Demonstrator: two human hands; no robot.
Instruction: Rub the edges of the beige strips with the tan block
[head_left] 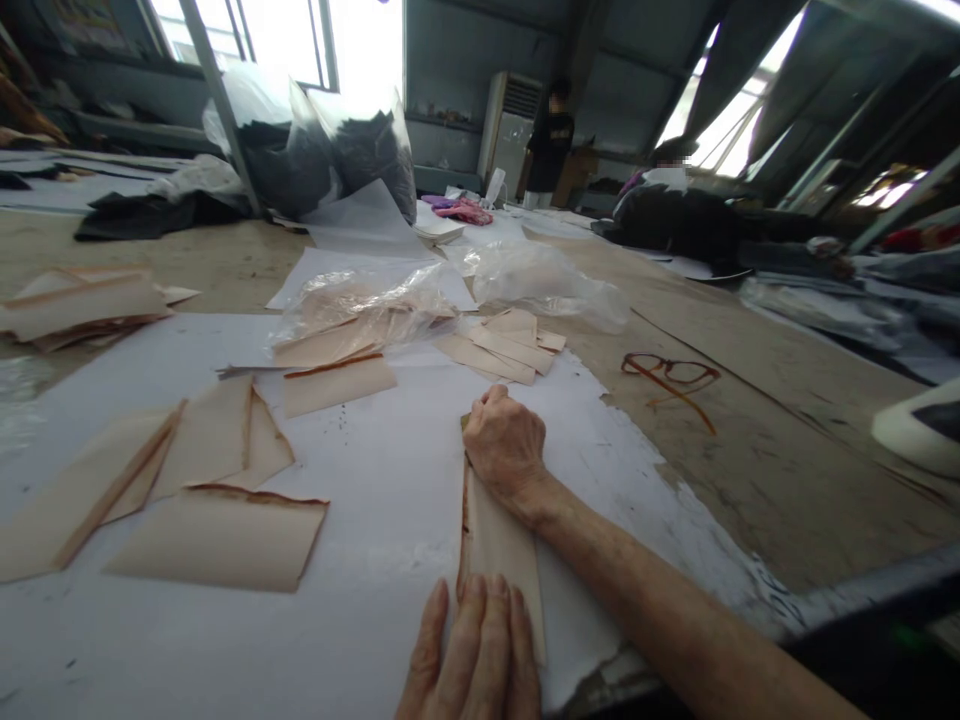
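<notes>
A long narrow folded tan paper piece (496, 545) lies on the white sheet (375, 470) in front of me. My left hand (474, 655) lies flat with fingers stretched out, pressing the near end of that piece. My right hand (506, 445) is closed into a fist and presses down on the far end of the same piece, forearm running in from the lower right. Whether the fist holds anything I cannot make out.
Several tan paper pieces (217, 535) lie to the left, more in a heap (506, 345) beyond my right hand, some under clear plastic bags (360, 300). Brown glasses (671, 375) rest on the bare table to the right. People stand and sit at the far end.
</notes>
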